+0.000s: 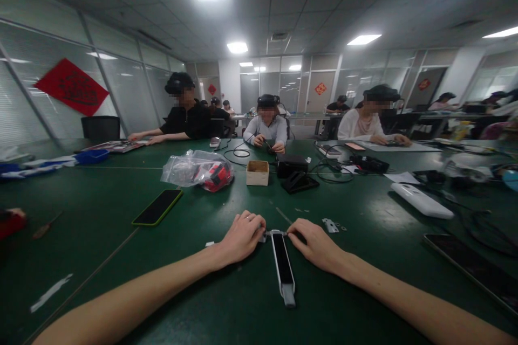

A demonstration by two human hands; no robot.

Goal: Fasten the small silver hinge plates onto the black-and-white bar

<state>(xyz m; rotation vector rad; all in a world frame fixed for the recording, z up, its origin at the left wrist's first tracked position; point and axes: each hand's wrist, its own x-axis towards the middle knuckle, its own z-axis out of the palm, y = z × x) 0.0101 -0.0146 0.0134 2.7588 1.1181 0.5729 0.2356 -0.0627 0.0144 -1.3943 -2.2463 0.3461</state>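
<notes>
A slim white device with a long black face (pixel 283 259) lies on the green table between my hands, its grey end (pixel 288 297) toward me. My left hand (pixel 242 238) rests at its far left corner, fingers curled and pressed together near a small pale piece. From the other side, my right hand (pixel 316 243) pinches thumb and forefinger at the device's far right corner. Something thin and light seems to run across the device's far end to both fingertips, too small to name. Small silvery flat pieces (pixel 331 225) lie just beyond my right hand.
A green-edged phone (pixel 157 208) lies to the left. Farther back are a plastic bag with red items (pixel 214 175), a small open box (pixel 257 173) and a black stand (pixel 299 182). A white device (pixel 421 200) and a dark tablet (pixel 473 267) lie right. Several people sit around.
</notes>
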